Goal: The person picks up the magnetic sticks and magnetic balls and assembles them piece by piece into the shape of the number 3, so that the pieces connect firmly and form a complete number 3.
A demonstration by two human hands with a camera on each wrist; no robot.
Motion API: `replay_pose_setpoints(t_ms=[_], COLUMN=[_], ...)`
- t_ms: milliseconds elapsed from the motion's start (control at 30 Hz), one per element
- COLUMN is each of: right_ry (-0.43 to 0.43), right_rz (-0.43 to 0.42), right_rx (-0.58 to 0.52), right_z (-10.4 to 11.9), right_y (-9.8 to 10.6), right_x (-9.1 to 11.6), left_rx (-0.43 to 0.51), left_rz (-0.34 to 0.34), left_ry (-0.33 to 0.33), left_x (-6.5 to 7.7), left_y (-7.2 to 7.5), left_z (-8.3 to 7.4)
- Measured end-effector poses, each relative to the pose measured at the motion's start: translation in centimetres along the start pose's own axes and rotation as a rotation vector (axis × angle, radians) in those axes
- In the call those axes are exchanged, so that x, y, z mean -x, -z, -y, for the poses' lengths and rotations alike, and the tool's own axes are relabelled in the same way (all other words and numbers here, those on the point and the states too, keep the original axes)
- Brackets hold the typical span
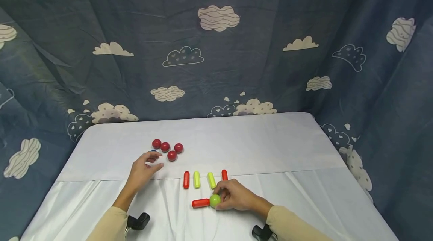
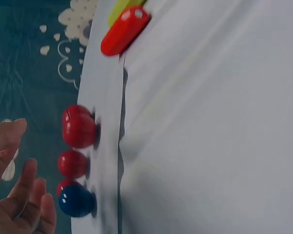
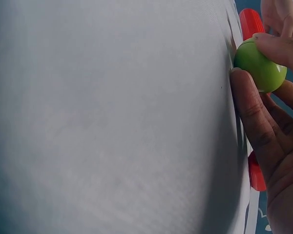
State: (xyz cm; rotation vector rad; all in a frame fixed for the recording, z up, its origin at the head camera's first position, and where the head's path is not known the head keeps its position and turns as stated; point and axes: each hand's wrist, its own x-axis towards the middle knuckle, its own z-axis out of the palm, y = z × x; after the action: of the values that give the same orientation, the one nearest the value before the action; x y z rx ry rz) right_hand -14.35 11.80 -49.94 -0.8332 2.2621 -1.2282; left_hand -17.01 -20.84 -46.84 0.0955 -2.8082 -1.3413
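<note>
Nearest the viewer, beige sleeves (image 1: pixel 109 226) cover both forearms, with a black wrist piece (image 1: pixel 139 221) by the left cuff and another by the right. The right hand (image 1: pixel 236 196) grasps a green ball (image 1: pixel 215 200) between thumb and fingers, holding it low over the white cloth (image 1: pixel 287 143) at the right end of a red stick (image 1: pixel 201 203) lying sideways. Just beyond, four more sticks lie in a spaced row, pointing away from the person: a red one (image 1: pixel 186 180), two yellow-green ones (image 1: pixel 197 179) and another red one (image 1: pixel 224 175), partly behind the right hand. Farther off to the left, the left hand (image 1: pixel 143 169) has released fingers, bent loosely with nothing between them, near a blue ball (image 2: pixel 77 200). Four red balls (image 1: pixel 172 155) sit close by. Behind the table hangs a dark blue curtain (image 1: pixel 236 64) patterned with clouds.
</note>
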Motion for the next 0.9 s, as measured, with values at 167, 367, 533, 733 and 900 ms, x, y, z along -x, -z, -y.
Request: replay_pose_setpoints(t_ms=[167,367,533,733,900], right_ry=[-0.008,-0.011,-0.01,-0.012,-0.015], right_rz=[-0.005,-0.009,-0.01,-0.012,-0.011], right_rx=[0.006,0.001,-0.007,-0.018,-0.028], right_z=[0.0,-0.1,-0.1,0.0,0.1], right_y=[0.0,0.0,-0.1,-0.1,-0.1], right_x=[0.0,0.0,0.1,0.2,0.2], left_rx=[-0.004,-0.007,0.0,-0.012,-0.032], left_rz=[-0.03,-0.032,-0.022,-0.01,0.015], left_ry=[0.054,0.11,0.118,0.115,0.141], left_x=[-1.6,-2.9,-3.6,-4.0,-4.3], left_y=[0.5,0.5,0.4,0.2,0.1], left_z=[1.1,2.1,2.6,3.2,3.4])
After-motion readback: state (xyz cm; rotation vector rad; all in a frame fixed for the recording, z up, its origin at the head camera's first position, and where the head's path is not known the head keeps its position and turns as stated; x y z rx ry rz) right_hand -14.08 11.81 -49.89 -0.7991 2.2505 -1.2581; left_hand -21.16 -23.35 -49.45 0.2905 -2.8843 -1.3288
